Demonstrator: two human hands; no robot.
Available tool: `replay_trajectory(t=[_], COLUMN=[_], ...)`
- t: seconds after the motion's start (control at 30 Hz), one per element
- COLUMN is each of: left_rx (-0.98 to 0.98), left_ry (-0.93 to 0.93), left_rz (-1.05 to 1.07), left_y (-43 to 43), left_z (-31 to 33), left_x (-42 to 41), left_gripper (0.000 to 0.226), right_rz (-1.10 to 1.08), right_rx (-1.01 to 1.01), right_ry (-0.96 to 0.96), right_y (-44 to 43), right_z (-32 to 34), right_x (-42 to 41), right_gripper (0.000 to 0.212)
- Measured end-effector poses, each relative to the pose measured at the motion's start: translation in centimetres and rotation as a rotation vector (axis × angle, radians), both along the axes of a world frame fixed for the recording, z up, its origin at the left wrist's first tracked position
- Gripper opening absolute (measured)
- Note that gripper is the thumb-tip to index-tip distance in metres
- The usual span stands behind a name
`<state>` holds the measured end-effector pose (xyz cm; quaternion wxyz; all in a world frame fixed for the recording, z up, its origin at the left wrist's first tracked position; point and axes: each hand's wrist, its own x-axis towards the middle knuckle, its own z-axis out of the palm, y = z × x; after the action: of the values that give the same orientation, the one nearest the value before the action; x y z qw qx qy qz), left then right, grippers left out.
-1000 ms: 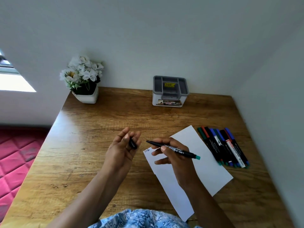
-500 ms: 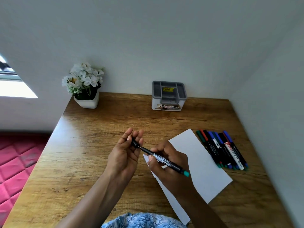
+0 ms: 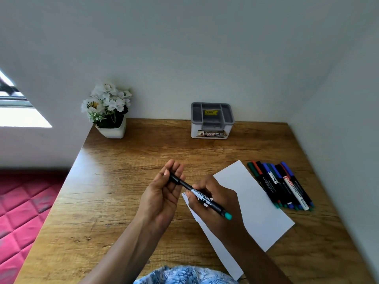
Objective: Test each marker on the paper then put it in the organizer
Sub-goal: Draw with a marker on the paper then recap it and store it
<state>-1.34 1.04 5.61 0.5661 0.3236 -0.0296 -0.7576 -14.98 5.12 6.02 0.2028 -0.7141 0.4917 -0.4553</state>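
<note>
Cap now back on black, teal-tipped marker (image 3: 202,196), between both hands.

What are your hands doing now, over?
Right hand grips marker. Left hand holds its cap end. Organizer at the back looks empty. Other markers lie beside paper. Nothing in the way.

A wooden table (image 3: 127,181) is carrying a potted flower (image 3: 109,111) far left, a grey organizer (image 3: 212,120) far centre, white paper (image 3: 256,201) near right, and a row of markers (image 3: 281,185) lying right of it.
</note>
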Motion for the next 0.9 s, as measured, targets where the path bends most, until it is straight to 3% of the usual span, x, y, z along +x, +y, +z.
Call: replay_trajectory(t=[0.43,0.6,0.67,0.77,0.8,0.9], left_rx=[-0.027,-0.109,-0.133,-0.134,-0.136,-0.218], left_ry=[-0.026,-0.074,-0.103,-0.187,-0.229,-0.391], left_rz=[0.042,0.033,0.003,-0.082,-0.112,-0.241], left_y=[0.3,-1.3,-2.0,-3.2,-3.6,-4.7], left_z=[0.4,0.6,0.3,-0.5,-0.7,-1.4], left_x=[-2.1,-1.9,-1.8,-1.4,-1.3,-1.1], left_gripper=[0.024,0.025,0.026,0.026,0.027,0.026], right_rz=[-0.007,0.048,0.124,0.135,0.112,0.107], right_rx=[0.222,0.334,0.455,0.814,0.931,1.083], right_ry=[-0.281,-0.379,-0.581,-0.864,-0.865,-0.631], right_y=[-1.1,-2.2,-2.3,-2.4,-2.6,-4.1], right_z=[-1.2,-0.5,-0.1,0.8,1.0,0.8], right_x=[0.3,0.1,-0.4,-1.8,-2.4,-3.7], right_gripper=[0.023,0.014,0.022,0.018,0.02,0.025])
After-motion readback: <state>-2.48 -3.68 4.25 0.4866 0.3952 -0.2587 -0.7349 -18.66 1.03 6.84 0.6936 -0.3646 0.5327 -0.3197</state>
